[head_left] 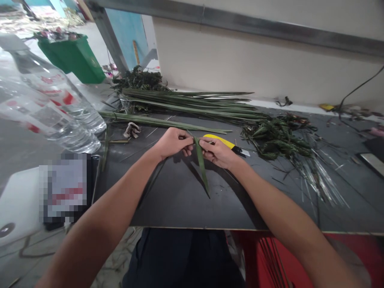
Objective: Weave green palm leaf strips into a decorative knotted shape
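A long green leaf strip (201, 166) is pinched between my two hands, its pointed end hanging down over the dark table. My left hand (177, 143) has thumb and fingers closed on the strip's upper end. From the other side my right hand (218, 152) grips the same end, fingers curled. Just behind the right hand lies a yellow box cutter (220, 140), its blade toward the right. Beyond the hands, a bundle of long green leaves (192, 103) stretches across the table, with a few thinner strips (168, 122) nearer to me.
Two water bottles (75, 100) stand at the left, near a pixelated phone-like object (67, 188) and a white device (18, 200). Woven leaf pieces (279, 136) and thin wires (321, 178) lie at the right. A green bin (73, 58) stands on the floor behind.
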### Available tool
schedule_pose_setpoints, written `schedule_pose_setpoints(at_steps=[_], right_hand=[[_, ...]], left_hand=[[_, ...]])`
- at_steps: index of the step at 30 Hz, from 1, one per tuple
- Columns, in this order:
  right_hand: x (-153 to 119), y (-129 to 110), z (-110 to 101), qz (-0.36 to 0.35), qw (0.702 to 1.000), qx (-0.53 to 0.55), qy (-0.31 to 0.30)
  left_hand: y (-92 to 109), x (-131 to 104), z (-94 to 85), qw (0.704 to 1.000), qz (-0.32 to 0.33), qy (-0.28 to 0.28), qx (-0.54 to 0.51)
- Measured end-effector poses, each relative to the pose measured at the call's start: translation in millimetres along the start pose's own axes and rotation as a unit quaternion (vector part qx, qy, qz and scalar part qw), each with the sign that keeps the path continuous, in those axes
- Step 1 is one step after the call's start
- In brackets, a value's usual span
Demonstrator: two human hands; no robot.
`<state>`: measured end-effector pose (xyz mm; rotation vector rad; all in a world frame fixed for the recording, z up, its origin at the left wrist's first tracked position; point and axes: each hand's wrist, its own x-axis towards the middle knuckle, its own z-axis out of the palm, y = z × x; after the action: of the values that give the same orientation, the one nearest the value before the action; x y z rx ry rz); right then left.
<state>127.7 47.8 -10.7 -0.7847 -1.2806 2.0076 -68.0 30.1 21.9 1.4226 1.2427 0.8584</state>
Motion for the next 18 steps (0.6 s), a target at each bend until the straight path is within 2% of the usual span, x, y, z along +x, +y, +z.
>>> schedule_pose_setpoints(at_steps=[4, 8, 18], right_hand=[[1.3, 6.3, -0.1, -0.051, 0.995, -0.077, 0.025], [3.7, 10.9, 0.5, -0.088, 0.987, -0.111, 0.071], [4.5, 1.0, 7.7, -0.076, 0.976, -0.072, 0.191]], left_hand=[[5.2, -2.3, -10.1, 0.999, -0.006, -0.042, -0.010], [8.1, -4.3, -15.5, 0.999, 0.000, -0.031, -0.017], [-0.6, -0.6, -19.0, 0.997, -0.042, -0.014, -0.062]])
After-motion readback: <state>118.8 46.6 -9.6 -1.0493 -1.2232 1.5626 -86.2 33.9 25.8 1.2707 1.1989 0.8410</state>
